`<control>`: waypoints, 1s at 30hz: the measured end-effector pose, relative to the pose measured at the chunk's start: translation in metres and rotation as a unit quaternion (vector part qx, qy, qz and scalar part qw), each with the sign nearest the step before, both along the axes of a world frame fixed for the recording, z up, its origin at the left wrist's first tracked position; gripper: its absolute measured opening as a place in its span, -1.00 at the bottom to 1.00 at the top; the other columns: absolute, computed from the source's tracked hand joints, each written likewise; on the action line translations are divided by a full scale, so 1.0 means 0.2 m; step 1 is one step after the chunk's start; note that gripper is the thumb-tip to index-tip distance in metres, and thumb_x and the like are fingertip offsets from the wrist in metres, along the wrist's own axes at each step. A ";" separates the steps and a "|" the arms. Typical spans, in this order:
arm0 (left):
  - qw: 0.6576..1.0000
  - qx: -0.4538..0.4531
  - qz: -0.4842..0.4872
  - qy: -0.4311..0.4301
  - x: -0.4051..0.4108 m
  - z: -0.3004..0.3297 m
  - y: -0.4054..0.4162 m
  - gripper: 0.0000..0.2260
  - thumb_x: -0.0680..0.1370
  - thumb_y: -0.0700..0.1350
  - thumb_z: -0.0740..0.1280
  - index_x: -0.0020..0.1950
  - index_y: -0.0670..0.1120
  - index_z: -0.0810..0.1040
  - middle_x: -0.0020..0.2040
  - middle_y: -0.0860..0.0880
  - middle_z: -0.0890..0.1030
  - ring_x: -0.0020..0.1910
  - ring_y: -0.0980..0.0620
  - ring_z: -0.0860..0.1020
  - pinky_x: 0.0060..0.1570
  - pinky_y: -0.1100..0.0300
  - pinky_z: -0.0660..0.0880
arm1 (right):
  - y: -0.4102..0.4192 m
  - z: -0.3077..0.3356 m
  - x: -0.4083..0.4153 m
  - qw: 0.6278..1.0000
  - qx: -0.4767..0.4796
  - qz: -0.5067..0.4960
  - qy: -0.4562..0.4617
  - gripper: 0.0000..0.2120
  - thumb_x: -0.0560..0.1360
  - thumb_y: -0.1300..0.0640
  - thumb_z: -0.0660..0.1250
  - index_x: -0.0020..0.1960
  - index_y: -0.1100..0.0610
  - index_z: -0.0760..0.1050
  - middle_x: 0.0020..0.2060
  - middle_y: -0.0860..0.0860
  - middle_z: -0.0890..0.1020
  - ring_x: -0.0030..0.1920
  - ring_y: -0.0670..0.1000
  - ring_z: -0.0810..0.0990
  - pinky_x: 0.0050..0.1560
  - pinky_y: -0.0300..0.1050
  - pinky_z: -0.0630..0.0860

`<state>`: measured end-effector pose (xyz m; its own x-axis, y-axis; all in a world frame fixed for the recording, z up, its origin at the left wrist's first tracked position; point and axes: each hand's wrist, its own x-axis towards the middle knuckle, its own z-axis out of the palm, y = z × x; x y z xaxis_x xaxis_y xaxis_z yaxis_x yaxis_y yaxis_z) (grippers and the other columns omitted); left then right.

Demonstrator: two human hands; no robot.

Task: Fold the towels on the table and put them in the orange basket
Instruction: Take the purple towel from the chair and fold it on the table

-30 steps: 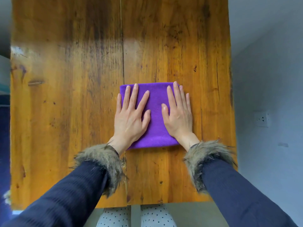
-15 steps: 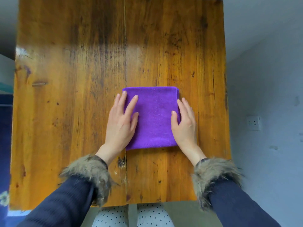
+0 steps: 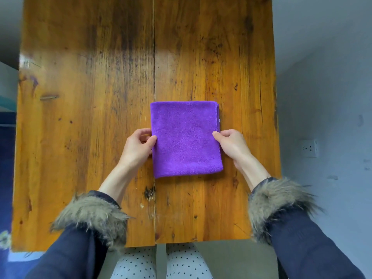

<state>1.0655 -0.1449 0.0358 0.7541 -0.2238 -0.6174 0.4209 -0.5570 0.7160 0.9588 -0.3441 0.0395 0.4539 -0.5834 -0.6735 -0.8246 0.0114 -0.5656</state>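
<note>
My palms have left the purple towel (image 3: 186, 137) folded on the counter (image 3: 90, 97). Now left hand (image 3: 138, 146) and right hand (image 3: 231, 144) each pinch a side edge, so I judge the lift comes next; basket unseen

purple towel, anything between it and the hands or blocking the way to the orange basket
Nothing visible between them: the left hand and right hand already pinch opposite edges of the folded purple microfibre towel. The orange basket is out of view, so that path cannot be judged.
</note>
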 end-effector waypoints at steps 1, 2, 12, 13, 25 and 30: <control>1.000 -0.007 0.004 0.025 0.02 0.00 -0.01 -0.74 0.56 -0.16 0.29 0.24 -0.15 0.46 -0.01 -0.10 0.57 -0.13 0.03 0.55 -0.09 0.11 0.54 | -0.01 0.00 0.01 1.000 0.017 0.001 0.000 -0.63 0.54 0.04 0.28 -0.07 0.40 0.52 -0.10 0.19 0.65 -0.09 0.19 0.61 -0.04 0.02 0.50; 0.999 -0.012 0.007 0.047 0.03 0.01 -0.02 -0.73 0.55 -0.14 0.31 0.24 -0.14 0.45 0.00 -0.11 0.56 -0.11 0.03 0.54 -0.12 0.15 0.53 | -0.01 0.00 0.02 0.999 0.036 0.003 -0.001 -0.65 0.54 0.05 0.28 -0.08 0.39 0.53 -0.14 0.16 0.64 -0.16 0.13 0.58 -0.10 -0.06 0.46; 0.995 -0.021 -0.021 0.098 0.10 0.04 -0.04 -0.88 0.53 -0.16 0.35 0.01 -0.05 0.44 -0.19 -0.02 0.54 -0.25 0.05 0.54 -0.29 0.17 0.53 | -0.06 0.03 0.03 0.988 0.140 -0.026 -0.057 -0.92 0.52 0.15 0.33 -0.12 0.14 0.47 -0.18 0.02 0.61 -0.24 -0.07 0.58 -0.23 -0.21 0.51; 0.995 -0.027 -0.023 0.098 0.09 0.04 -0.03 -0.90 0.53 -0.16 0.34 -0.01 -0.04 0.44 -0.19 -0.03 0.54 -0.25 0.04 0.55 -0.27 0.15 0.56 | -0.07 0.03 0.04 0.987 0.145 -0.025 -0.060 -0.92 0.52 0.14 0.33 -0.11 0.14 0.47 -0.18 0.02 0.61 -0.23 -0.07 0.58 -0.21 -0.19 0.52; 0.994 -0.080 -0.008 0.080 0.02 0.22 0.25 -0.95 0.57 -0.10 0.28 -0.05 0.04 0.43 -0.22 -0.03 0.59 -0.38 0.10 0.58 -0.40 0.19 0.53 | 0.08 0.30 0.11 0.979 0.187 0.054 -0.069 -0.87 0.54 0.14 0.29 0.09 0.05 0.49 -0.11 -0.04 0.66 -0.18 -0.08 0.63 -0.23 -0.14 0.54; 0.993 -0.092 0.056 0.038 -0.02 0.42 0.58 -0.95 0.57 -0.08 0.28 -0.05 0.08 0.45 -0.24 -0.02 0.60 -0.40 0.13 0.58 -0.43 0.23 0.52 | 0.36 0.50 0.20 0.973 0.175 0.117 -0.094 -0.89 0.52 0.13 0.31 0.05 0.02 0.50 -0.16 -0.08 0.62 -0.24 -0.13 0.60 -0.27 -0.17 0.54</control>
<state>1.0606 -0.0293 0.1205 0.7334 -0.2563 -0.6296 0.5291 -0.3662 0.7654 0.9997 -0.2730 0.1392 0.6813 -0.1992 -0.7044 -0.7100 0.0548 -0.7021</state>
